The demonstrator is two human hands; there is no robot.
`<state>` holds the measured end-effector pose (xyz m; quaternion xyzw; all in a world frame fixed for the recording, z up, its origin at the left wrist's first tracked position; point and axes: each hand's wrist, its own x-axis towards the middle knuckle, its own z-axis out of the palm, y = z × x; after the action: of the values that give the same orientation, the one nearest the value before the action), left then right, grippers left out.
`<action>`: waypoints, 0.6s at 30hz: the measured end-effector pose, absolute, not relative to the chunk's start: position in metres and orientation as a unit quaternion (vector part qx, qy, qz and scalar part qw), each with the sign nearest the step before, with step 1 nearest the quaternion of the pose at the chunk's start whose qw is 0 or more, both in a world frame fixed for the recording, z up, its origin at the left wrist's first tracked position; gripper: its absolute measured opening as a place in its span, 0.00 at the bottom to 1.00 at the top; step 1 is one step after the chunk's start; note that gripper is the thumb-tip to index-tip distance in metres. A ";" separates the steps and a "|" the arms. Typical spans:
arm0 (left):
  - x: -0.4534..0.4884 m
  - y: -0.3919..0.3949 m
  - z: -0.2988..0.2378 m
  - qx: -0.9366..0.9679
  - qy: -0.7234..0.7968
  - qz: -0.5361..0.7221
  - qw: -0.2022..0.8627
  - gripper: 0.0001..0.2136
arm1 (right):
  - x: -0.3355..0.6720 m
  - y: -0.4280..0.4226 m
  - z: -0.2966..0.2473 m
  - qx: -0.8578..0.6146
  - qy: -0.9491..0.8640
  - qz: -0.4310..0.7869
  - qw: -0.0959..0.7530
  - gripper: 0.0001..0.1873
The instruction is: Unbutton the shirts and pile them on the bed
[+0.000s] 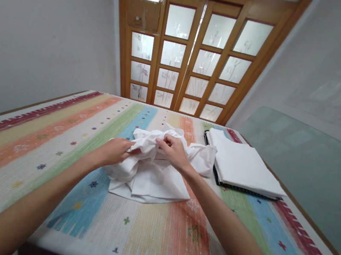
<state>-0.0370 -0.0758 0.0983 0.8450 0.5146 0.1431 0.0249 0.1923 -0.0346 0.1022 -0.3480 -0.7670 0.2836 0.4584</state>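
A crumpled white garment point(155, 181) lies bunched on the striped tablecloth in front of me, its near edge spread flatter than its far part. My left hand point(118, 151) grips its left side, and the fingertips are partly hidden in the folds. Near the top middle, my right hand point(173, 148) pinches the fabric between thumb and curled fingers. A sleeve-like part of the cloth sticks out to the right, close to the folded stack. Which kind of garment it is, I cannot tell.
Folded white cloth point(245, 163) rests on a folded black piece point(238, 189) at the right. The striped tablecloth point(61, 179) covers the table. A greenish translucent panel point(306, 166) stands along the right edge. Wooden glass-paned doors point(197, 58) are behind, with walls on both sides.
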 end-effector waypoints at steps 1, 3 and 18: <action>-0.042 -0.072 0.093 0.837 0.529 0.138 0.022 0.09 | 0.195 -0.035 0.101 -0.360 -0.761 0.273 0.465 0.19; -0.052 -0.065 0.085 0.818 0.558 0.136 0.015 0.08 | 0.200 -0.035 0.098 -0.378 -0.745 0.274 0.477 0.19; 0.015 -0.092 0.122 0.840 0.428 0.333 0.011 0.10 | 0.195 -0.045 0.093 -0.345 -0.691 0.442 0.456 0.18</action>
<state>0.0152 -0.0925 0.1220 0.8405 0.4275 0.3328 0.0110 0.1950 -0.0448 0.0932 -0.3453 -0.6912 0.4422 0.4555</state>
